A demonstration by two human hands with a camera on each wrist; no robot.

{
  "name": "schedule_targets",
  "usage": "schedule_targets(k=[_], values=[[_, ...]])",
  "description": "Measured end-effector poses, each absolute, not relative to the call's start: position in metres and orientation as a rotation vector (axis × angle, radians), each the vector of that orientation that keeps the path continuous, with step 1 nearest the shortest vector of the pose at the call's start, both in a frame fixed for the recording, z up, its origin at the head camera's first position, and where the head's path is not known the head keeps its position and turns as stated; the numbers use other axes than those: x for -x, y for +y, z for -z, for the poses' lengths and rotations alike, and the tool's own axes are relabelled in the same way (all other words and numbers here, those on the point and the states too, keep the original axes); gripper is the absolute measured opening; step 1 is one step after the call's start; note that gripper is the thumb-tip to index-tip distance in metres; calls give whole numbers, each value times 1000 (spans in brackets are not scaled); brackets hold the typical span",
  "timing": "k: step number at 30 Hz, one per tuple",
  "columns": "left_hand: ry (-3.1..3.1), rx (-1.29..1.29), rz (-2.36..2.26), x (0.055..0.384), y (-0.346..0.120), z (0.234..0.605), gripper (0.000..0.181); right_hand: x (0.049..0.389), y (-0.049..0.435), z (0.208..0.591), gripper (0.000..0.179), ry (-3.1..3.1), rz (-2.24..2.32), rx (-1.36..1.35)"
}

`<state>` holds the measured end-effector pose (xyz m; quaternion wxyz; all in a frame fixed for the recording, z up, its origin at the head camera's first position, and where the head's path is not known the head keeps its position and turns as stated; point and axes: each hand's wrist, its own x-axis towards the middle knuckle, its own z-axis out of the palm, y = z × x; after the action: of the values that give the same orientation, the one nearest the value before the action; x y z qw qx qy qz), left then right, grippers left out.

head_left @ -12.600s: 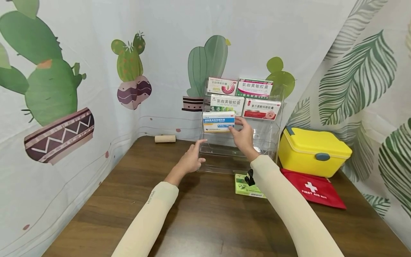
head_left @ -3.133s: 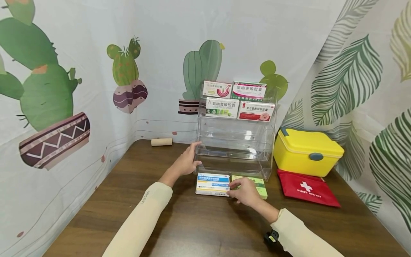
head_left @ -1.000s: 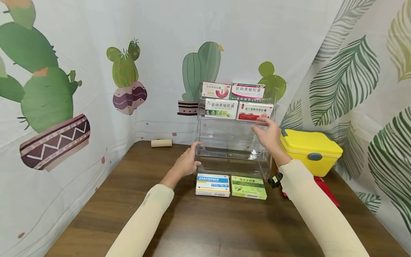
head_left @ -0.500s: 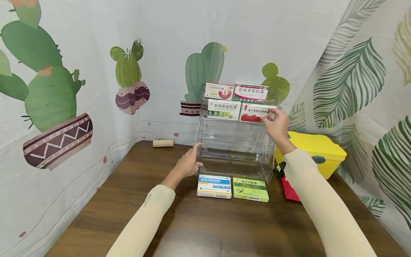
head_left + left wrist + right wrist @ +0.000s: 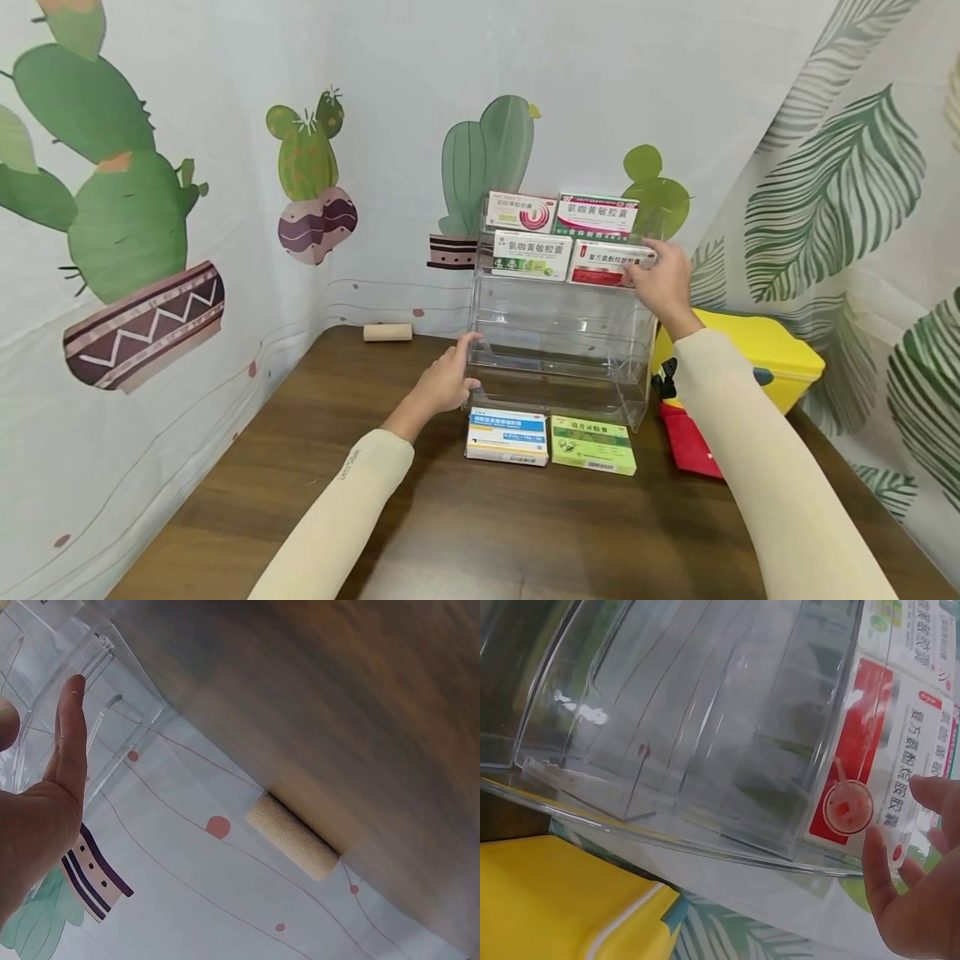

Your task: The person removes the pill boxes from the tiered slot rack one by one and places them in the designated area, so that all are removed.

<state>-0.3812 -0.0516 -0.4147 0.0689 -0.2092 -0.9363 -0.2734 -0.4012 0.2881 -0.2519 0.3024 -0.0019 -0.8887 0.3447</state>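
Note:
A clear acrylic display rack (image 5: 562, 321) stands on the table, with medicine boxes on its upper tiers. My right hand (image 5: 663, 283) pinches the right end of a red-and-white medicine box (image 5: 607, 265), which sits in the second tier; the thumb lies over its front. In the right wrist view the box (image 5: 870, 735) still rests behind the clear lip. My left hand (image 5: 447, 377) touches the rack's left side with fingers extended. Flat in front of the rack lie a blue-and-white medicine box (image 5: 507, 437) and a green medicine box (image 5: 592, 445), side by side.
Beside the red-and-white box is a green-and-white box (image 5: 531, 255); two more boxes stand on the top tier. To the right are a yellow case (image 5: 772, 346) and a red first aid pouch (image 5: 690, 442), partly behind the right arm. A tan roll (image 5: 387, 332) lies at the back left.
My right hand has left the blue-and-white box beside the green one on the table, then risen to the red-and-white box on the second tier. The left hand stays at the rack's side.

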Motion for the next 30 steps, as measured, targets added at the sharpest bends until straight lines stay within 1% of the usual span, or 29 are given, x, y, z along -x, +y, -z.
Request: schedule_targets(k=[10,19,30], values=[[-2820,637,833,381,-52,415,83,408,293,257,56,-2400,-878,6],[-2821,632,838,381,-53,414,83,413,297,255,44,-2448,-851,-39],[-2822,631,854,380,-53,415,83,415,298,252,40,-2428,-885,-16]])
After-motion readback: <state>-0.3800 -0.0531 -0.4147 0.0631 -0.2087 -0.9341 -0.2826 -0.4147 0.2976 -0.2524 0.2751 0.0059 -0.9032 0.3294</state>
